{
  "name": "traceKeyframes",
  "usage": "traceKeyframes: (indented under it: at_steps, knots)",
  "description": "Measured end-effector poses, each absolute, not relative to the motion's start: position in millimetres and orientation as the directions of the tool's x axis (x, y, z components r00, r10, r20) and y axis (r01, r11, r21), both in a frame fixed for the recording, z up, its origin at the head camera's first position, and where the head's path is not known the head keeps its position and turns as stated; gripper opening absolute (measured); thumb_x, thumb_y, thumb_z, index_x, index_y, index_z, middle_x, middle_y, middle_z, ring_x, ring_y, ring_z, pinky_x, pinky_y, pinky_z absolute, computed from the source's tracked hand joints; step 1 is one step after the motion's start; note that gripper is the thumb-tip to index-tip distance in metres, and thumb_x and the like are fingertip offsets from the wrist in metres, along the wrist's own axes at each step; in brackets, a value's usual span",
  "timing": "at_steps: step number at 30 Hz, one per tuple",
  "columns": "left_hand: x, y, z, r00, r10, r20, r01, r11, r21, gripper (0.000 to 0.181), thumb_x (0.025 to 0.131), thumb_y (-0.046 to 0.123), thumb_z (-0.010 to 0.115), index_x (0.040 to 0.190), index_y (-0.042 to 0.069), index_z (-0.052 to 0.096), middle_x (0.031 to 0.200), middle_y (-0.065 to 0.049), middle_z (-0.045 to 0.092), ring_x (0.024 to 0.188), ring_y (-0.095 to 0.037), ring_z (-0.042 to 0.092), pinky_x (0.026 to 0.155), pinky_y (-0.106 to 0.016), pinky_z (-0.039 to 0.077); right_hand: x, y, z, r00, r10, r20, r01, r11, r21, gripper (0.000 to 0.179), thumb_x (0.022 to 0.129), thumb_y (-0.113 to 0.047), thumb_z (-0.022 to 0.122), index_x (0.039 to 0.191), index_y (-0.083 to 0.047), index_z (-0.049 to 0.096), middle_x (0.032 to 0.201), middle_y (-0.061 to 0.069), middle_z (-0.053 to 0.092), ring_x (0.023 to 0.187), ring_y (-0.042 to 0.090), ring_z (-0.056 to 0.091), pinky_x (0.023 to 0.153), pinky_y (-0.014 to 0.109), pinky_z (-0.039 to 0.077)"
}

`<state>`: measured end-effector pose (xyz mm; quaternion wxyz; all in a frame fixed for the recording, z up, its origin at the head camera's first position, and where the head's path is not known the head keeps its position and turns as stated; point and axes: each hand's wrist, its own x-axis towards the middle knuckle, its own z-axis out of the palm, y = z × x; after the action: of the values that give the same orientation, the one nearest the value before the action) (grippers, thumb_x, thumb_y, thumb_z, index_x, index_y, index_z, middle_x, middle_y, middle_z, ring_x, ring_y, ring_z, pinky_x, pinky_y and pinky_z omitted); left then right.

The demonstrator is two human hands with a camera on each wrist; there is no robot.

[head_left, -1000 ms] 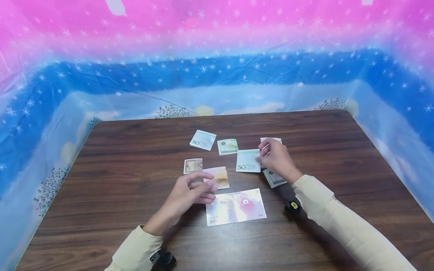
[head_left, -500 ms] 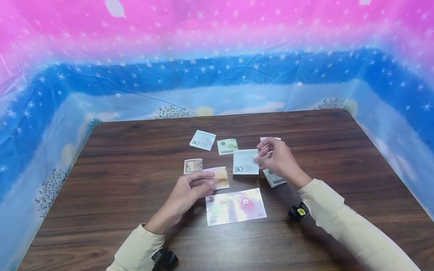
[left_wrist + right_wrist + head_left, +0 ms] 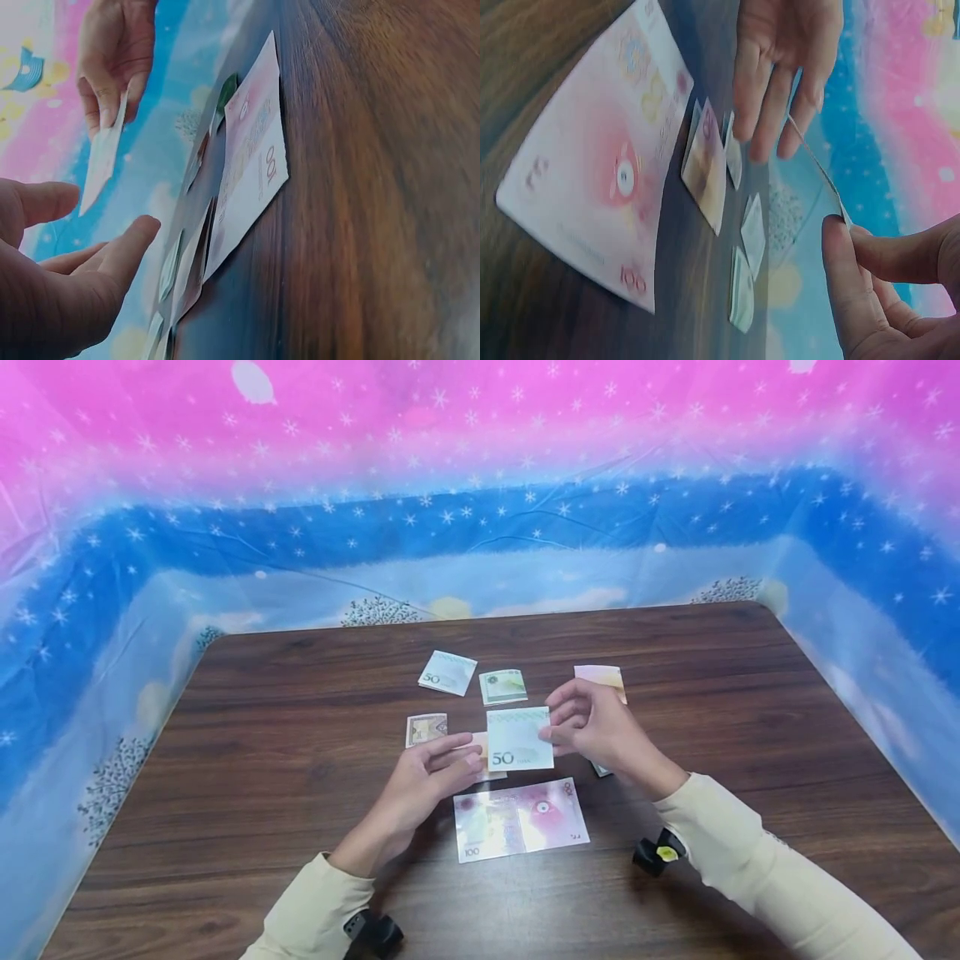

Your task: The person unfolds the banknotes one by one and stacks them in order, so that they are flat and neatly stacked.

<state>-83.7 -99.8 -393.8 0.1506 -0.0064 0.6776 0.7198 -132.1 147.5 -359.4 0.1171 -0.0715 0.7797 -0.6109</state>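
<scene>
My right hand (image 3: 600, 727) pinches a folded pale green 50 banknote (image 3: 519, 740) by its right edge, between thumb and fingers. In the right wrist view this banknote shows edge-on, held above the table. My left hand (image 3: 420, 781) is just left of it, thumb and fingers apart with nothing between them, as the left wrist view shows. Beneath the held banknote, a folded orange-pink banknote (image 3: 491, 776) lies partly hidden. Nearer to me, an unfolded pink 100 banknote (image 3: 487, 827) lies flat with a crease across its middle.
Farther back on the brown wooden table (image 3: 262, 777) lie a folded 50 banknote (image 3: 447, 672), a small green banknote (image 3: 504, 686), a brownish banknote (image 3: 427, 728) and a pink-yellow banknote (image 3: 598, 673). Another banknote (image 3: 602, 769) is mostly hidden under my right hand. A snowflake-patterned cloth (image 3: 480, 518) surrounds the table.
My right hand has carried the 50 banknote left and toward me, over the orange-pink banknote. The pink-yellow banknote behind it shows more now. My left hand has shifted only slightly.
</scene>
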Motion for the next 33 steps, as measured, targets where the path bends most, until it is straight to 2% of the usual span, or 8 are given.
traceKeyframes:
  at_steps: [4,8,14,19,26,33]
  knots:
    - [-86,-97,-397,-0.945,0.211,-0.249,-0.275,-0.108,0.955,0.045,0.098,0.004,0.064,0.140,-0.009,0.052,0.126,-0.026,0.065,0.102,-0.024,0.071,0.093,-0.036,0.058,-128,142,-360,-0.954,-0.279,-0.113,0.055,0.207,-0.977,0.034,0.084,0.014,0.074,0.112,0.011,0.056,0.090,0.015,0.063,0.074,0.018,0.068,0.069,0.040,0.064]
    - [-87,-96,-398,-0.937,0.209,-0.282,-0.314,-0.146,0.938,0.043,0.099,0.003,0.062,0.138,-0.012,0.051,0.125,-0.029,0.064,0.099,-0.023,0.071,0.088,-0.035,0.060,-126,137,-362,-0.946,-0.290,-0.143,0.089,0.191,-0.978,0.034,0.083,0.013,0.074,0.112,0.009,0.056,0.090,0.014,0.063,0.073,0.018,0.069,0.069,0.040,0.064]
    - [-86,-95,-395,-0.932,0.193,-0.308,-0.337,-0.143,0.930,0.040,0.098,0.002,0.062,0.134,-0.014,0.054,0.119,-0.028,0.068,0.095,-0.022,0.072,0.085,-0.031,0.061,-123,133,-366,-0.943,-0.284,-0.174,0.138,0.142,-0.980,0.035,0.084,0.012,0.074,0.111,0.007,0.052,0.089,0.013,0.064,0.073,0.018,0.069,0.070,0.041,0.064]
    - [-86,-95,-392,-0.931,0.179,-0.319,-0.344,-0.133,0.930,0.039,0.098,0.003,0.063,0.133,-0.013,0.054,0.117,-0.026,0.069,0.094,-0.020,0.072,0.085,-0.031,0.061,-122,132,-373,-0.948,-0.276,-0.160,0.132,0.119,-0.984,0.029,0.083,0.012,0.075,0.103,0.008,0.054,0.086,0.012,0.063,0.072,0.017,0.069,0.070,0.040,0.064]
    - [-86,-94,-391,-0.933,0.186,-0.309,-0.338,-0.149,0.929,0.040,0.098,0.003,0.062,0.134,-0.013,0.054,0.121,-0.029,0.067,0.097,-0.022,0.072,0.086,-0.033,0.061,-121,131,-380,-0.952,-0.263,-0.158,0.110,0.189,-0.976,0.014,0.086,0.005,0.076,0.097,0.009,0.068,0.088,0.015,0.071,0.075,0.019,0.072,0.072,0.038,0.064]
    - [-87,-94,-391,-0.934,0.202,-0.295,-0.333,-0.190,0.924,0.041,0.099,0.003,0.062,0.136,-0.012,0.054,0.123,-0.029,0.066,0.098,-0.024,0.072,0.087,-0.034,0.060,-119,132,-383,-0.955,-0.255,-0.151,0.078,0.274,-0.958,0.024,0.084,-0.011,0.083,0.103,0.002,0.075,0.095,0.012,0.075,0.083,0.020,0.073,0.072,0.031,0.062]
